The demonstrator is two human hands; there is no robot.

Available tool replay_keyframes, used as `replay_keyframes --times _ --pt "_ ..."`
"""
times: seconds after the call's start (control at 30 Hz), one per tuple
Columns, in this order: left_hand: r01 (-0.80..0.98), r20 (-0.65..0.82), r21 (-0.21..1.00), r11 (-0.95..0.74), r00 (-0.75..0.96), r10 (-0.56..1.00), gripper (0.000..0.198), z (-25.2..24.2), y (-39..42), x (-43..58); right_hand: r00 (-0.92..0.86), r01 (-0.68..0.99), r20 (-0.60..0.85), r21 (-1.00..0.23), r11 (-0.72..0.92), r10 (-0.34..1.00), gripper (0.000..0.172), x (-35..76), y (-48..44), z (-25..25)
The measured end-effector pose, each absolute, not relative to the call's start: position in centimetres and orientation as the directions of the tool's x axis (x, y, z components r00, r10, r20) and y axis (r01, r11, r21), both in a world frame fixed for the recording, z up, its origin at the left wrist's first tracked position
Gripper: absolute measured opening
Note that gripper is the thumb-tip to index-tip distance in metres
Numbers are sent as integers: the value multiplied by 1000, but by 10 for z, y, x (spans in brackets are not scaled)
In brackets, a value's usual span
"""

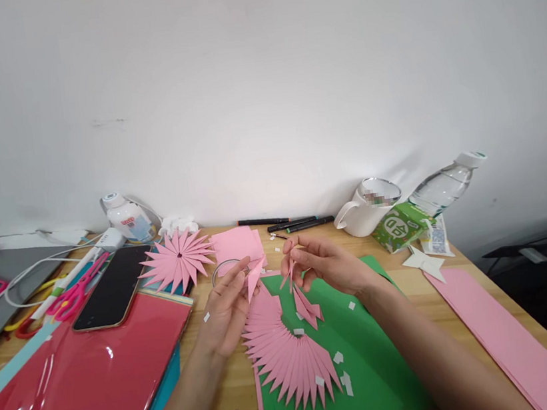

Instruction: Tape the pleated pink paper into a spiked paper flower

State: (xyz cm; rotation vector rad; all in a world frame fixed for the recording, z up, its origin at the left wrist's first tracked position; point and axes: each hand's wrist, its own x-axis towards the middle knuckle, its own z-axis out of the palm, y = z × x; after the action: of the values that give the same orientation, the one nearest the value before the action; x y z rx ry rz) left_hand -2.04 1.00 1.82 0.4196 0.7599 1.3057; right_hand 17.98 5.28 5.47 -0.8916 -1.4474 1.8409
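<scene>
My left hand [226, 305] is closed in a pinch on a small folded pink paper piece [254, 280], with a roll of clear tape [225, 270] just behind its fingers. My right hand [329, 261] pinches another narrow folded pink paper petal [291, 271] a little to the right. Both hands hover above a fan of pointed pink petals [288, 354] laid in an arc on a green sheet [374, 353]. Small white tape scraps [338, 358] lie on and around the fan. A finished pink spiky paper flower [179, 261] rests behind my left hand.
A red plastic folder [85, 384], a black phone [113, 286], pink scissors [76, 291], a bottle [129, 217] and cables lie left. Pink square sheets [238, 243] and markers [296, 223] sit behind. Right: white mug [367, 207], green tissue pack [400, 225], water bottle [445, 186], long pink strips [507, 335].
</scene>
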Motion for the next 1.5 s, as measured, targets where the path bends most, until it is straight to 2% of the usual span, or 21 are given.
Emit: replay_keyframes --times 0.13,0.33,0.43,0.5,0.63,0.7,0.9,1.13,1.5 --pt "-676 -225 710 197 48 973 34 19 9 -19 -559 -72 -66 -989 -127 827 34 174 48 55" --pt "-597 -168 797 93 -71 983 30 13 8 -16 -644 35 -108 -993 -112 758 25 170 41 58" --pt "-600 -172 792 108 -50 984 30 11 9 -16 -682 37 -39 -999 -19 730 21 171 40 56" --pt "-625 -187 770 127 -30 982 30 12 9 -16 -685 20 2 -1000 21 728 25 170 41 54" --pt "-664 -195 725 180 53 979 29 17 7 -16 -619 -6 -60 -997 -81 783 37 167 41 52" --pt "-662 -189 726 187 69 980 26 19 7 -15 -554 -6 -80 -995 -100 829 36 165 40 52" --pt "-638 -175 753 164 46 983 24 17 7 -13 -459 -41 10 -999 -10 888 26 160 38 50" --pt "-651 -177 742 159 39 983 28 17 6 -11 -446 55 -6 -998 21 895 25 157 34 46" --pt "-606 -191 774 185 55 980 28 18 2 -7 -424 98 37 -992 86 905 18 148 30 45"
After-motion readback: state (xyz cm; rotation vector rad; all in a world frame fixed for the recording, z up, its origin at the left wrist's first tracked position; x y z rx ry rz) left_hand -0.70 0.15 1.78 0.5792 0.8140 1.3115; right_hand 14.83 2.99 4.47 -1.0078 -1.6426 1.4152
